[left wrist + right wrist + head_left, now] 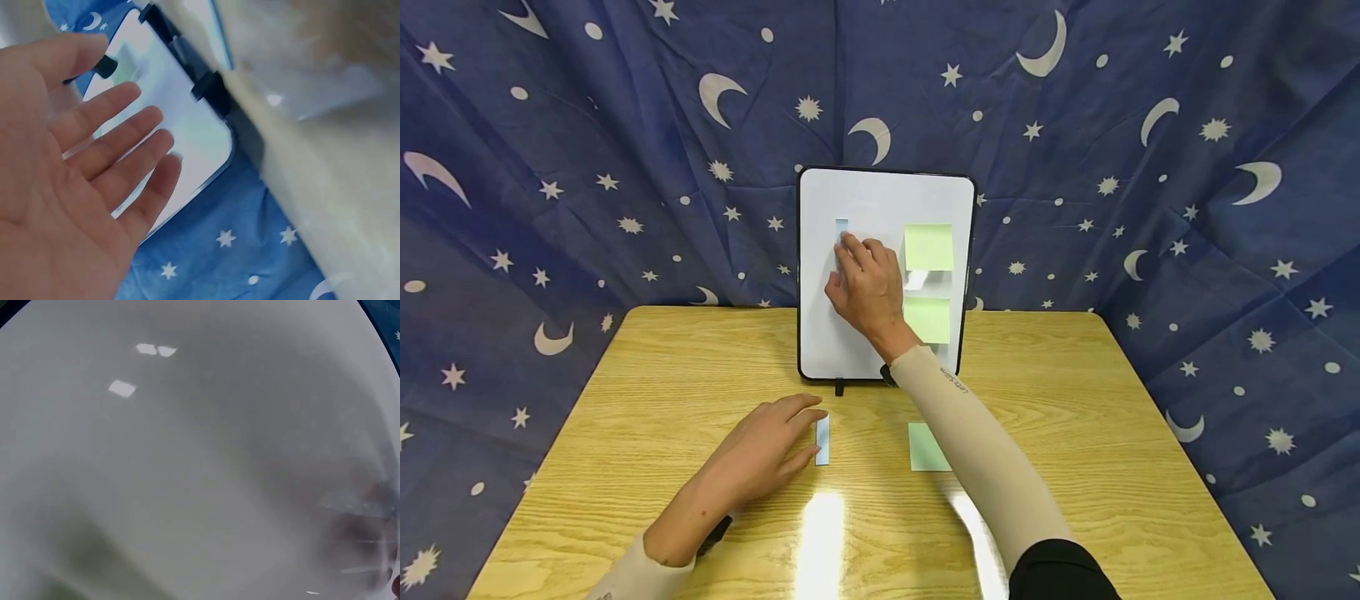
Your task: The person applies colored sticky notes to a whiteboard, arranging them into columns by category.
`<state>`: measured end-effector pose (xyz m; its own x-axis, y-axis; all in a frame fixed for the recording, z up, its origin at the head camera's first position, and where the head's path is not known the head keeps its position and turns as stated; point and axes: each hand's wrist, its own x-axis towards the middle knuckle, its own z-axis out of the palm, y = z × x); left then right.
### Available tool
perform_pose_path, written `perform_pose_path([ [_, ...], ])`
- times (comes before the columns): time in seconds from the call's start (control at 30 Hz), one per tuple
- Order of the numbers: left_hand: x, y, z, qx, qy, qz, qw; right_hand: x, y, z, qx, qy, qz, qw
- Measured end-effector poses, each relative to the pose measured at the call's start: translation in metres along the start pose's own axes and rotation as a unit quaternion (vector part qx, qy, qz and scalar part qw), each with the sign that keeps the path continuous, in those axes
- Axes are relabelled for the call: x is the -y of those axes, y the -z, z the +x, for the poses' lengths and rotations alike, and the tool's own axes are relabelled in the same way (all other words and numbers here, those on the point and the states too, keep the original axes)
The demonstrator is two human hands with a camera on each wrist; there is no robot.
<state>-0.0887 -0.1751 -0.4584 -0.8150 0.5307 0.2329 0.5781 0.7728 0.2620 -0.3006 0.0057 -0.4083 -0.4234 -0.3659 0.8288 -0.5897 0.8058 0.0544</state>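
Note:
A whiteboard (868,196) with a black frame stands upright on the table. My right hand (871,283) is at its left half, fingertips on a narrow blue sticky strip (842,225) whose lower part the fingers hide. In the right wrist view the whiteboard (187,475) fills the picture, with only a bit of fingertip at the right edge. My left hand (760,450) hovers low over the table, fingers spread around a second blue strip (823,442) and gripping nothing. The left wrist view shows that left hand (94,162) palm-on, fingers loosely extended.
Two light green sticky notes (928,247) are stuck one above the other on the board's right side. Another green note (928,448) lies on the wooden table (700,358), partly behind my right sleeve. A dark blue curtain (625,167) with moons and stars surrounds the table.

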Motion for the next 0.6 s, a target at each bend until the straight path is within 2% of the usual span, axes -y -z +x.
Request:
perform_pose_path([
  [0.13,0.004,0.014,0.013,-0.043,-0.014,0.022,0.9988,0.000,0.000,-0.001,0.015,0.004,-0.003,0.9999],
  [0.27,0.012,0.028,0.027,-0.095,-0.029,0.038,0.9944,0.000,0.001,-0.002,0.022,0.010,-0.008,0.9997],
  [0.4,0.020,0.039,0.040,-0.145,-0.037,0.046,0.9877,0.001,0.002,-0.003,0.020,0.017,-0.010,0.9996],
  [0.6,0.029,0.053,0.064,-0.214,-0.057,0.050,0.9739,0.001,0.003,-0.005,0.027,0.015,-0.016,0.9994],
])
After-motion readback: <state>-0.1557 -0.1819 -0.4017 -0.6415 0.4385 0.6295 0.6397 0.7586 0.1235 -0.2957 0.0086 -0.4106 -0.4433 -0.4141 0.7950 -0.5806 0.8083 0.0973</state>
